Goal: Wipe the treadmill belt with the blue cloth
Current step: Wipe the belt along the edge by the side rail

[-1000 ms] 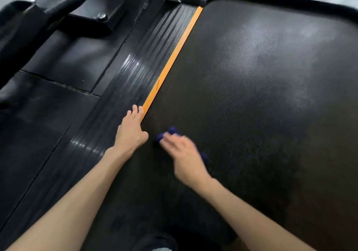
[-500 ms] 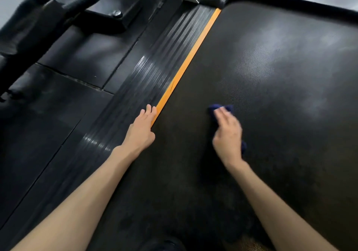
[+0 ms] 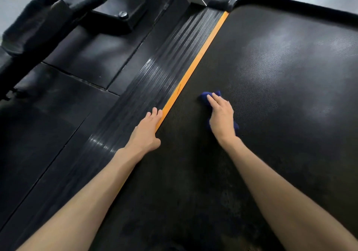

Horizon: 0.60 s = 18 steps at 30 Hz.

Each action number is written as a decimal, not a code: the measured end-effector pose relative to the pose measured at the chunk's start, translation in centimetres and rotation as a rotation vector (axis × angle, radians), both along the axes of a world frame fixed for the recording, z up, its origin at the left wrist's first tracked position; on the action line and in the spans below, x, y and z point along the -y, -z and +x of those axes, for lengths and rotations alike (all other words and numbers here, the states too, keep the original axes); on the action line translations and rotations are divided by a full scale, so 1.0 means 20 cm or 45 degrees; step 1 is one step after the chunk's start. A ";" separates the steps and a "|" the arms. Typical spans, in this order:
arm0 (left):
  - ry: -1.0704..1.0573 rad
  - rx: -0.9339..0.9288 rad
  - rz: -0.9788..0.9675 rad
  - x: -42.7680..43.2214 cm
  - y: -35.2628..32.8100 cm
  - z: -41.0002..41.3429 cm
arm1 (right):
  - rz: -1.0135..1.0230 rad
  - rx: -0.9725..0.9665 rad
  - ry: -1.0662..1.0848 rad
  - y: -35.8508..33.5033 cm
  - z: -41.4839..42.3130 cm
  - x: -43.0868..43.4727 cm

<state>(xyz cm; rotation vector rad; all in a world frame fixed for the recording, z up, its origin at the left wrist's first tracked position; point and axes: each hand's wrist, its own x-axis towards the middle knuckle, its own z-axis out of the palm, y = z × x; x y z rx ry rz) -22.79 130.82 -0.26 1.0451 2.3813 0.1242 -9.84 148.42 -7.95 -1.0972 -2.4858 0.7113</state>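
The dark textured treadmill belt (image 3: 271, 76) fills the right and middle of the view. My right hand (image 3: 220, 115) lies flat on a crumpled blue cloth (image 3: 204, 96) and presses it onto the belt with straight fingers; the cloth shows beyond my fingertips and beside my palm. My left hand (image 3: 146, 131) rests flat with straight fingers on the ribbed black side rail (image 3: 155, 72), its fingertips at the orange strip (image 3: 195, 64) that borders the belt.
Black rubber floor mats (image 3: 81, 57) lie left of the rail. A padded black machine frame with a bolted base plate (image 3: 120, 16) stands at the upper left. The belt's raised black front edge (image 3: 290, 4) curves across the top right.
My right hand has slid the cloth rightward and forward across the belt, from beside my left hand out to the belt's left-middle. My left hand stays on the rail.
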 end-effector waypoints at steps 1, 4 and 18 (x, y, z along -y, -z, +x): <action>-0.003 0.010 0.006 0.00 0.00 0.00 | -0.026 -0.019 0.022 -0.01 -0.03 0.06; -0.011 0.059 0.050 0.02 -0.02 -0.01 | -0.014 -0.059 -0.376 -0.04 -0.03 0.36; -0.104 0.260 0.180 0.07 -0.04 -0.03 | 0.094 0.065 -0.122 -0.01 -0.05 0.03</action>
